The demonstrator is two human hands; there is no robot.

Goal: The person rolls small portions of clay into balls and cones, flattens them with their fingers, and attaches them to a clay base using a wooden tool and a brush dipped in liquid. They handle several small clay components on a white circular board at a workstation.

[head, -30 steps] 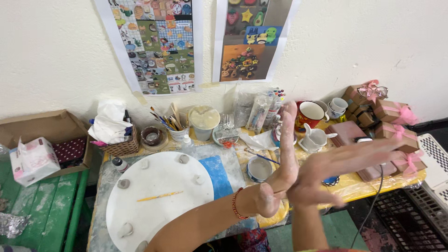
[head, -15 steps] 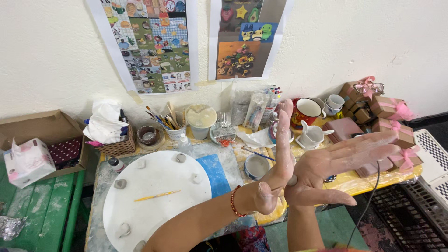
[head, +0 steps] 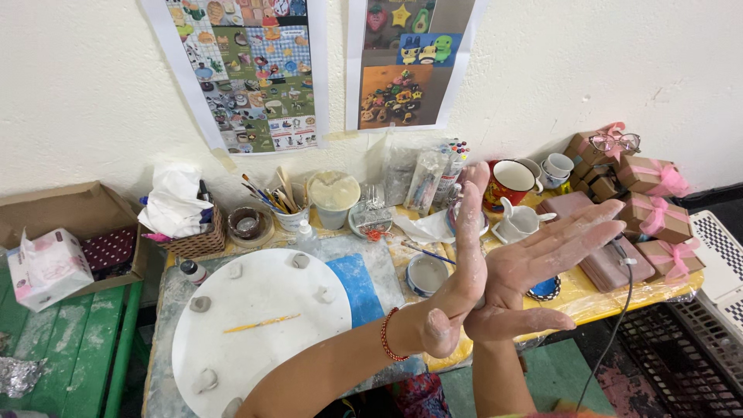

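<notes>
Left hand: the left hand [head: 458, 275] stands on edge, fingers straight and pointing up, its palm pressed against the right one; a red bead bracelet [head: 385, 334] circles the wrist.
Right hand: the right hand [head: 534, 267] lies flat and open, palm up, fingers spread toward the right; both are dusted with pale dried clay.
Grip: palms together, crossed at an angle, fingers open, not curled round anything. Whether a bit of clay sits between the palms I cannot tell; it would be hidden there.
Why so held: flat palms laid across each other look suited to rolling or rubbing something small, judging by the clay on the skin.
Just beneath: a small bowl of pale slip [head: 426, 273] and a thin paintbrush [head: 422, 251] lie on the table near the hands.
Work board: a round white board [head: 255, 325] sits to the left, well apart, with small grey clay lumps [head: 200, 304] ranged round its rim and a yellow stick [head: 261, 323] across its middle, leaving the centre free.
Beside it: a blue sheet [head: 354, 282] touches the board's right edge.
Farther back: a cup of brushes [head: 288, 210], a red mug [head: 508, 184] and ribboned gift boxes [head: 654, 209] stand by the wall, out of the way.
</notes>
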